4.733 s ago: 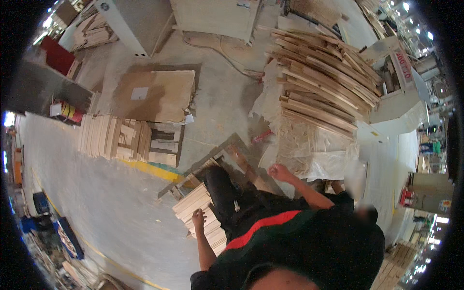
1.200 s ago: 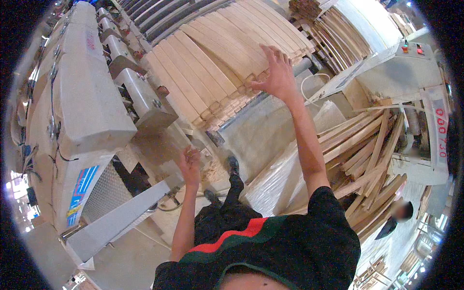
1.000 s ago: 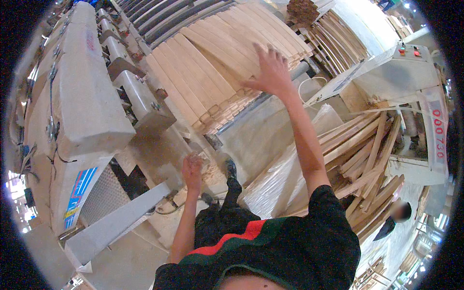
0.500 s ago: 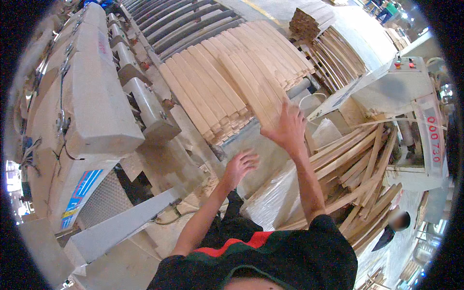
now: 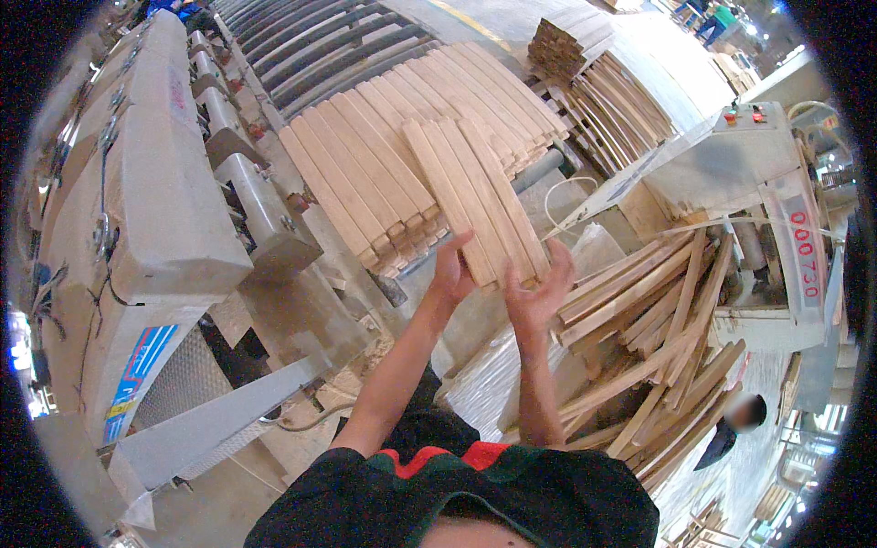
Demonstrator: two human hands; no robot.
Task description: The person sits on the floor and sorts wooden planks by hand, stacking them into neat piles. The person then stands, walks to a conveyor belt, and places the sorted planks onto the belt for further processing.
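Several pale wooden strips (image 5: 470, 196) lie side by side, askew over a layered stack of similar strips (image 5: 356, 173) ahead of me. Against the left side of their near ends is my left hand (image 5: 452, 267), its fingers partly hidden by the wood. My right hand (image 5: 539, 288) grips the right near corner, thumb and fingers bent around the strip ends. Between my two hands the near ends stick out past the stack's edge, while the far ends rest over the stack.
A roller conveyor (image 5: 315, 46) runs behind the stack. To the left stands a long grey machine (image 5: 174, 183). Loose wooden offcuts (image 5: 658, 338) pile up at my right, below a control box (image 5: 731, 173). A person (image 5: 735, 429) is at the far right.
My left hand has come up and forward to the strips' left side. My right hand has moved down and back to their near right corner. The view has shifted slightly.
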